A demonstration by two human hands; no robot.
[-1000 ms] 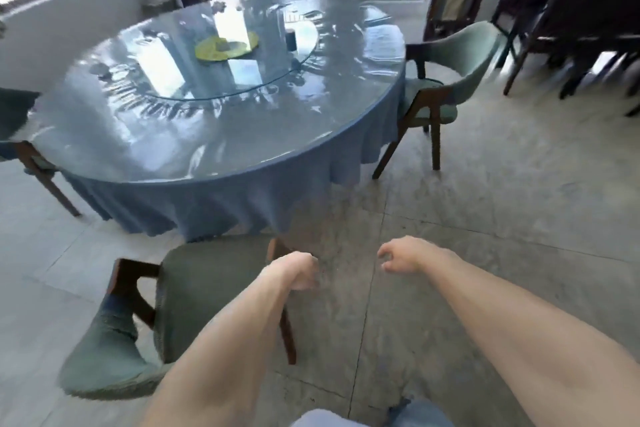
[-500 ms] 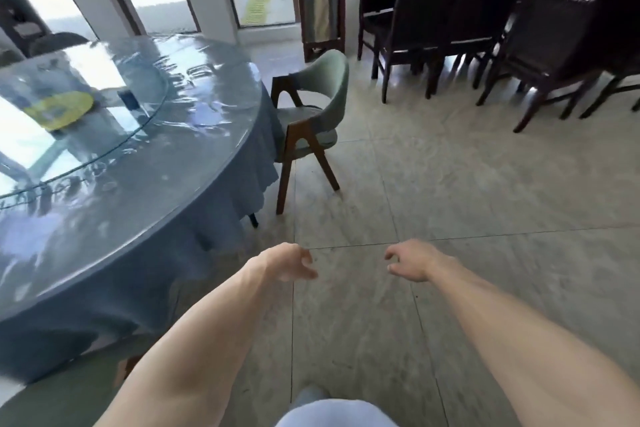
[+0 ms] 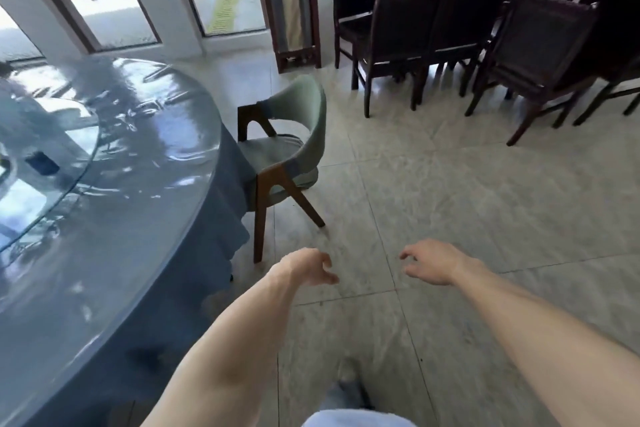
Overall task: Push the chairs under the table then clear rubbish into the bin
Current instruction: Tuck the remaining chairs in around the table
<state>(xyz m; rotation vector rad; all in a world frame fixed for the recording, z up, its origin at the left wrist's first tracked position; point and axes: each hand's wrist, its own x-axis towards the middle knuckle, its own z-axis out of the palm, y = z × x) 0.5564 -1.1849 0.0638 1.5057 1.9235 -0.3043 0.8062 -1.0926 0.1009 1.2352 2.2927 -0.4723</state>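
Now both hands, left hand (image 3: pixel 308 267) and right hand (image 3: pixel 431 263), are hanging loose-fingered, each grip holding nothing, near the green chair (image 3: pixel 294 149) beside the counter (image 3: pixel 145 184).

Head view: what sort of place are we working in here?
Probably a restaurant or banquet room: a big round table with a blue cloth under clear plastic, a green dining chair beside it, and dark spare chairs crowded together.

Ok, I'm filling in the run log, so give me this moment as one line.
step: chairs | left hand: empty | right hand: empty | green chair: seat partly out from table | bin: not in view
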